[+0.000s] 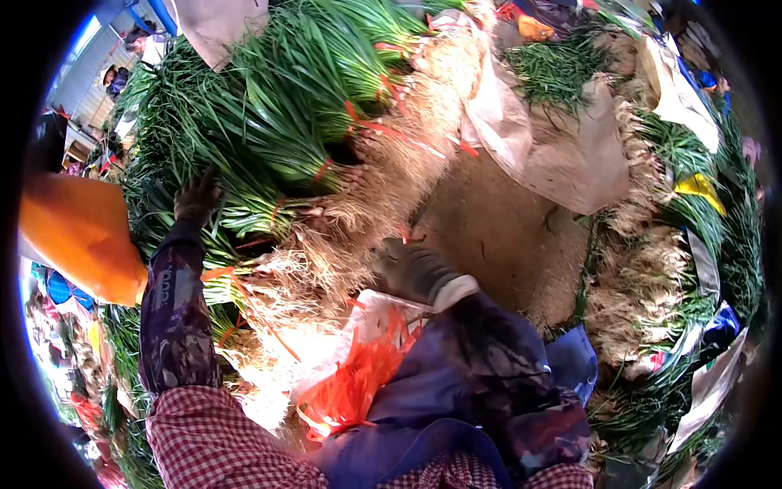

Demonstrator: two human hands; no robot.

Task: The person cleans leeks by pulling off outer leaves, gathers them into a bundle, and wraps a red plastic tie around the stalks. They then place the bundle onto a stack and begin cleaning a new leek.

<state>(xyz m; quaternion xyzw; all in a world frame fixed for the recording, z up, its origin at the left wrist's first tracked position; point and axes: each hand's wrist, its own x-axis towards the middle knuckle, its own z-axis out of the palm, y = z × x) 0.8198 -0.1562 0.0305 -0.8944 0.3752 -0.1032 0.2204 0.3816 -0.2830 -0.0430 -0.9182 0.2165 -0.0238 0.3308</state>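
Note:
Bundles of long green leafy plants (277,122) lie in a row, their pale stringy roots (334,244) turned toward the middle. Red ties (324,169) band several of them. My left hand (198,200) rests on the leaves at the left, fingers spread. Beside the root ends is my right hand (415,270), in a grey glove with a pale cuff; its fingers are dark and blurred against the roots. A bunch of loose red plastic strips (358,383) hangs at my lap, just below the right hand.
An orange sheet (81,236) stands out at the left. Pale cloth (562,147) covers part of the bundles across the brown ground (505,236). More rooted bundles (639,285) line the right side. Other people (118,80) are at the far upper left.

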